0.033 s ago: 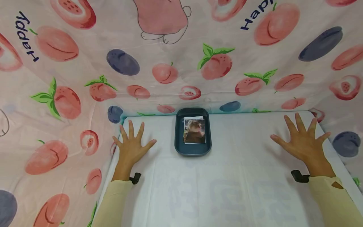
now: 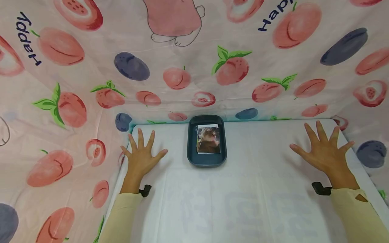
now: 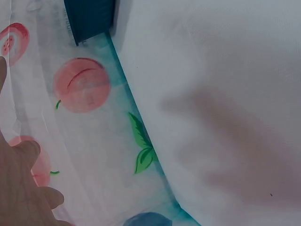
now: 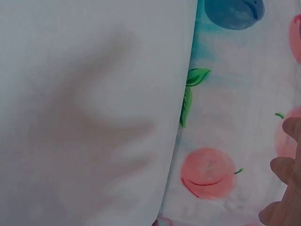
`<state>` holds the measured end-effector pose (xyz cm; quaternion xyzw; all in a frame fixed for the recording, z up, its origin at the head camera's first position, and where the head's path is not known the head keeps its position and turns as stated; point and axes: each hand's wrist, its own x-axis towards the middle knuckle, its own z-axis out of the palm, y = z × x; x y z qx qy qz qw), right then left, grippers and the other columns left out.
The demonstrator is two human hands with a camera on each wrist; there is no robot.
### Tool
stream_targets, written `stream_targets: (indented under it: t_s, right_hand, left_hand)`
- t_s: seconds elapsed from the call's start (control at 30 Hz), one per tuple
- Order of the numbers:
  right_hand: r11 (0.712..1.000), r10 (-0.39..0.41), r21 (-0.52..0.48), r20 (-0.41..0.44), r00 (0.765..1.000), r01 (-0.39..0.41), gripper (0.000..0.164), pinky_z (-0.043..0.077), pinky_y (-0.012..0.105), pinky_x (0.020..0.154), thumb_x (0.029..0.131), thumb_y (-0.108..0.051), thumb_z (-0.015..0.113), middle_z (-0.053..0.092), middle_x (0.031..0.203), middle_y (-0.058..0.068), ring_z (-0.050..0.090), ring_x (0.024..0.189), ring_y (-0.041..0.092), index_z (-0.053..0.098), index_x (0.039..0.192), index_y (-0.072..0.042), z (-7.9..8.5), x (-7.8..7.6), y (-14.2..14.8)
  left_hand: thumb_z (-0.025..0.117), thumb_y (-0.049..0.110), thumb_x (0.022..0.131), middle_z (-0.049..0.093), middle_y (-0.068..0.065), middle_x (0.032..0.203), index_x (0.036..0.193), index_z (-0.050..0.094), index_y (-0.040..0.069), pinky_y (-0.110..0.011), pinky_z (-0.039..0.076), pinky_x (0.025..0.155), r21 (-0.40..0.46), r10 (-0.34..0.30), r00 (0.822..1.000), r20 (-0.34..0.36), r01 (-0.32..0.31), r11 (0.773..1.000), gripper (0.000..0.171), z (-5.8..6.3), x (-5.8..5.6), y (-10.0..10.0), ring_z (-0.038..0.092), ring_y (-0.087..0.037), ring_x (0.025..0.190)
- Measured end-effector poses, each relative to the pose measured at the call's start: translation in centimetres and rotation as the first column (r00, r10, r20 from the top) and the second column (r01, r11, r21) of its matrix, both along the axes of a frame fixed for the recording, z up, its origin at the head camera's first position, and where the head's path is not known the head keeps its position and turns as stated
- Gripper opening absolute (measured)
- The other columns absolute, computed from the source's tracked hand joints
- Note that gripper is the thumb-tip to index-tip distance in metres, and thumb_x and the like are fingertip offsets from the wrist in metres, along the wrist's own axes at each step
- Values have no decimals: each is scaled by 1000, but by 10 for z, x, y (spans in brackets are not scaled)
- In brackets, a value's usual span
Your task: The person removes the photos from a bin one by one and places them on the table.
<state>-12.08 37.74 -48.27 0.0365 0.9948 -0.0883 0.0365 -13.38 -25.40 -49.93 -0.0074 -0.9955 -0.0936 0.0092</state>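
Note:
My left hand [image 2: 139,160] is spread over the left part of the white table, fingers straight and pointing away, holding nothing. Over the right part, my right hand [image 2: 326,155] is spread the same way, also holding nothing. Between them, nearer the left hand, a dark blue tray [image 2: 206,161] stands at the table's far edge. In it lies a small stack of photo cards [image 2: 208,140], the top one a brownish picture. The left wrist view shows part of the left hand [image 3: 21,188] and a corner of the tray [image 3: 91,19]; the right wrist view catches fingertips of the right hand [image 4: 284,174].
A white cloth covers the table [image 2: 243,195], with soft hand shadows on it. Behind and beside it hangs a pale pink curtain [image 2: 182,54] printed with peaches, dark blue fruits and lettering. Black straps or mounts [image 2: 321,189] show at both wrists.

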Motion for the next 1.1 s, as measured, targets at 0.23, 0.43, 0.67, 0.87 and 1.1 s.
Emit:
stream_targets:
  t_s: [0.23, 0.43, 0.67, 0.87, 1.1]
  right_hand:
    - [1000, -5, 2, -7, 1000, 5, 111, -19, 91, 86, 87, -81, 49, -19, 167, 21, -33, 142, 59, -6, 164, -23, -2, -1, 0]
    - [1000, -5, -4, -14, 1000, 4, 110, -18, 92, 86, 88, -81, 48, -18, 167, 21, -34, 142, 58, -6, 164, -23, 0, 0, -2]
    - [1000, -3, -10, -13, 1000, 2, 112, -16, 92, 88, 87, -81, 50, -15, 168, 23, -30, 141, 62, -6, 164, -22, -3, 2, -5]
    - [999, 12, -39, -18, 1000, -12, 110, -6, 93, 93, 88, -79, 51, -9, 169, 22, -18, 145, 64, -3, 165, -22, -7, 3, -13]
    - [985, 55, -166, 32, 998, -49, 105, 3, 89, 103, 93, -74, 50, 12, 167, 30, 5, 149, 61, 0, 166, -17, -2, -4, -30]
  left_hand:
    - [36, 93, 82, -14, -15, 171, 164, 8, 38, -88, -15, 103, -2, -1, 1000, -13, 1, 1000, 102, -1, 0, 0, -17, -56, 152]
    - [36, 93, 83, -13, -15, 171, 164, 8, 39, -87, -15, 103, 4, -6, 1000, -22, 6, 1000, 102, -1, -1, -1, -19, -54, 152]
    - [38, 90, 85, -11, -15, 172, 164, 11, 38, -89, -7, 104, 25, -27, 999, -32, 28, 999, 99, -4, 1, 0, -18, -53, 153]
    - [40, 85, 89, -10, -11, 172, 165, 9, 37, -87, -6, 108, 139, -54, 999, 0, 54, 989, 94, -7, 1, 4, -14, -50, 155]
    - [44, 67, 101, 15, -11, 172, 163, 29, 21, -76, 14, 118, 456, -129, 991, 29, 102, 884, 78, -14, -5, 15, 15, -41, 157]
